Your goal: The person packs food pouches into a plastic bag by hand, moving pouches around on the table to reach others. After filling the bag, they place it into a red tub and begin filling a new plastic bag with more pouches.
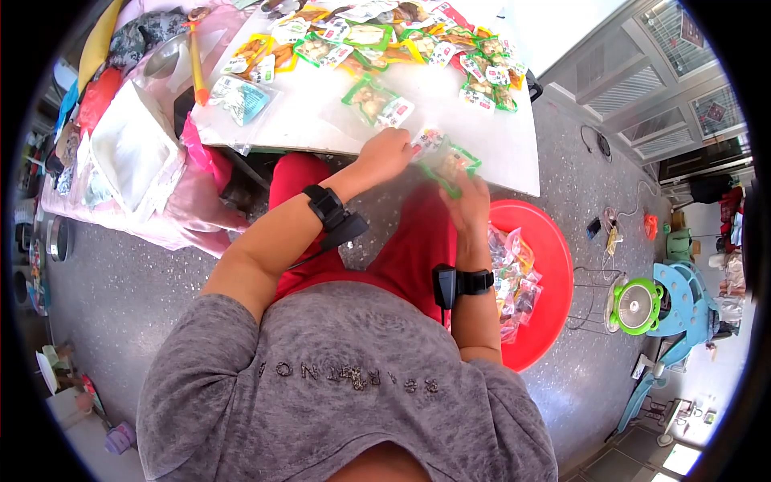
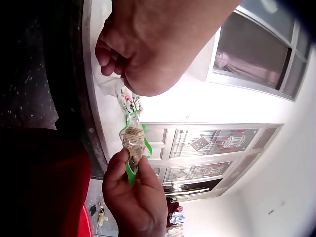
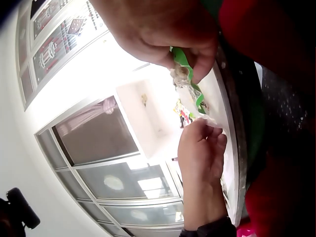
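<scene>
A green-edged clear snack packet (image 1: 454,163) with pale brown pieces inside is stretched between both hands at the table's front edge. My left hand (image 1: 385,154) pinches its white printed end, fingers curled in. At the opposite, green end, my right hand (image 1: 468,205) grips the packet between thumb and fingers, as the left wrist view also shows at the right hand (image 2: 136,197). Seen from the right wrist, the packet (image 3: 183,81) hangs crumpled between the two hands. Another green-edged packet (image 1: 371,102) lies on the table just beyond the left hand.
Several colourful snack packets (image 1: 365,36) are heaped along the far side of the white table (image 1: 321,120). A blue-and-clear bag (image 1: 241,98) lies at the left. Beside the right arm stands a red basin (image 1: 558,281) holding wrapped packets. A green fan (image 1: 634,307) is farther right.
</scene>
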Demonstrator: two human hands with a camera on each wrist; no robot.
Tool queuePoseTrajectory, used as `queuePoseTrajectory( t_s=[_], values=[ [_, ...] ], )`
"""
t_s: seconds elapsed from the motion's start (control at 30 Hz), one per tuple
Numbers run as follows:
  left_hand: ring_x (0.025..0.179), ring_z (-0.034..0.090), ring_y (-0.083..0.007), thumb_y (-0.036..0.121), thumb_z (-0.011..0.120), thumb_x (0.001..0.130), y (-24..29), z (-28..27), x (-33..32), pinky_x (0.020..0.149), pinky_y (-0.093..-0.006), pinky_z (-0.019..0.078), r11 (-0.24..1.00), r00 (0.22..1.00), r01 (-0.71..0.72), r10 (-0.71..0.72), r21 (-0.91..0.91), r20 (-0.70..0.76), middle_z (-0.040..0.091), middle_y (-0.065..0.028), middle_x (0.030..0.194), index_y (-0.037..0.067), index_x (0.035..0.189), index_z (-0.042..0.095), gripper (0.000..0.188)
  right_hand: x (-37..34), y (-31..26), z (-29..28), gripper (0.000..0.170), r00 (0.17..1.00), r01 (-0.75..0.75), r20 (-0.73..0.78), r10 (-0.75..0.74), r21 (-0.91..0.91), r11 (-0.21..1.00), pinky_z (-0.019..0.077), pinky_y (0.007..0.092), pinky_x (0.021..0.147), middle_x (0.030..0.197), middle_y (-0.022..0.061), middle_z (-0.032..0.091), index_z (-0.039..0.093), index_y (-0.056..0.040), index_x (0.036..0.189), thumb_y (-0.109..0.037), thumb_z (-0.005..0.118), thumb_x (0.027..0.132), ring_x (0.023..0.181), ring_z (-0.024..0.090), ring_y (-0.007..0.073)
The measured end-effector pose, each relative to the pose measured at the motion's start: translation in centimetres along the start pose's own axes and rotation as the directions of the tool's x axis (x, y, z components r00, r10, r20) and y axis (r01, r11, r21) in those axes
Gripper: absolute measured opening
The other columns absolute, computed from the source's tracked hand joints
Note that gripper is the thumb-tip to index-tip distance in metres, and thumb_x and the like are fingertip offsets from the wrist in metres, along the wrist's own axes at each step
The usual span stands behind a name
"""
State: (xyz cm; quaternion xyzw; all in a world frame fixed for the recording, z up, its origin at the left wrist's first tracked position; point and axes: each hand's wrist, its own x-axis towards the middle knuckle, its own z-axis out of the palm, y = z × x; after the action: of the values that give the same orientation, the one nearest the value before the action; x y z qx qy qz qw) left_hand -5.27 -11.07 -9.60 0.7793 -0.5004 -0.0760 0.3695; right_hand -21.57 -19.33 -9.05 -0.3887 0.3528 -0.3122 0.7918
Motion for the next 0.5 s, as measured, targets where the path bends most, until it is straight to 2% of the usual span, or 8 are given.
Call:
queuePoseTrajectory(
  t_s=[0.07,0.27,0.37,0.47,0.5],
  values=[
    [0.074,0.049,-0.0337,0.017,0.043,0.074,0.6,-0.4,-0.1,0.065,-0.0410,0.0394,0.998,1.000,0.015,-0.013,0.058,-0.022,0.051,-0.0167,0.072,0.003,0.072,0.050,0.015,1.1,0.3,-0.4,0.011,0.999,0.042,0.010,-0.041,-0.033,0.999,0.0471,0.0282,0.055,0.084,0.0078,0.055,0.048,-0.0040,0.089,-0.012,0.049,0.081,0.070,0.055,0.0176],
    [0.074,0.049,-0.0333,0.017,0.043,0.075,1.6,-1.1,0.0,0.064,-0.0414,0.0402,0.998,0.999,0.021,-0.018,0.064,-0.042,0.051,-0.0158,0.076,0.004,0.075,0.050,0.015,1.8,-0.5,1.3,0.012,0.991,0.119,-0.050,-0.122,-0.056,0.991,0.0465,0.0292,0.056,0.082,0.0067,0.054,0.048,-0.0035,0.089,-0.013,0.049,0.081,0.069,0.054,0.0165],
    [0.072,0.051,-0.0333,0.017,0.043,0.075,1.5,-0.4,0.0,0.062,-0.0420,0.0411,0.992,0.997,-0.019,0.028,0.125,-0.074,0.051,-0.0154,0.076,0.004,0.076,0.050,0.015,2.6,0.1,2.1,0.012,0.996,0.052,0.082,-0.043,-0.114,0.992,0.0457,0.0294,0.055,0.082,0.0064,0.054,0.048,-0.0026,0.088,-0.013,0.048,0.081,0.069,0.054,0.0162],
    [0.071,0.052,-0.0336,0.018,0.044,0.074,2.2,-1.0,-0.1,0.060,-0.0425,0.0421,0.991,0.998,-0.025,0.033,0.130,-0.060,0.052,-0.0155,0.077,0.004,0.076,0.051,0.015,4.1,0.8,3.4,0.013,0.988,-0.036,0.150,0.045,-0.062,0.997,0.0447,0.0292,0.056,0.081,0.0063,0.054,0.048,-0.0010,0.088,-0.012,0.048,0.081,0.067,0.053,0.0160],
    [0.070,0.052,-0.0337,0.017,0.044,0.074,2.5,-1.2,-0.1,0.060,-0.0425,0.0424,0.991,0.993,-0.060,0.072,0.120,-0.099,0.052,-0.0155,0.078,0.004,0.076,0.051,0.015,4.2,0.8,4.2,0.012,0.987,-0.043,0.151,0.052,-0.063,0.997,0.0442,0.0272,0.054,0.077,0.0059,0.054,0.049,-0.0004,0.087,-0.007,0.047,0.078,0.066,0.053,0.0157]
  ],
)
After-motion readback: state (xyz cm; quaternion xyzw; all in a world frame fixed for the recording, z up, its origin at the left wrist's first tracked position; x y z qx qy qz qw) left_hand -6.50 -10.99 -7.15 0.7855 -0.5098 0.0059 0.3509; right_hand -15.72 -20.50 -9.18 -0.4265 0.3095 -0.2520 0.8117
